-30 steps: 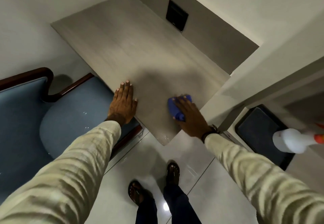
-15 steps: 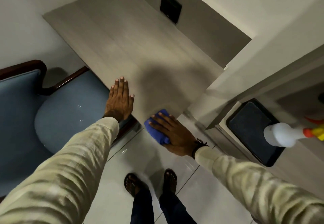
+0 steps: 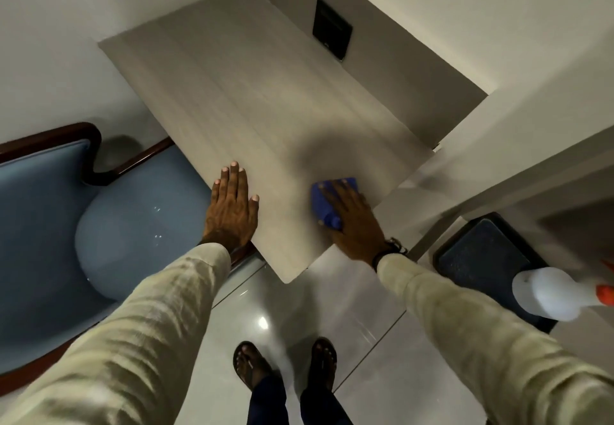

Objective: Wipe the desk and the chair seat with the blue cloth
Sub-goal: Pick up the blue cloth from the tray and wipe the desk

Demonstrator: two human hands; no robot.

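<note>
The pale wood-grain desk (image 3: 252, 92) fills the middle of the view. My right hand (image 3: 355, 221) presses the folded blue cloth (image 3: 324, 203) flat onto the desk near its front right edge. My left hand (image 3: 232, 208) lies flat, fingers together, on the desk's front left edge and holds nothing. The chair seat (image 3: 139, 231), blue and padded with a dark wooden frame, sits to the left, partly tucked under the desk, with a few shiny droplets on it.
A white spray bottle (image 3: 551, 293) with an orange nozzle stands on a surface at the right, beside a dark tray (image 3: 481, 258). A black wall plate (image 3: 332, 32) sits behind the desk. My sandalled feet (image 3: 285, 368) stand on glossy floor tiles.
My right hand slid the cloth to the desk's front corner half a second ago, then back up along the right edge. My left hand stayed put on the desk.
</note>
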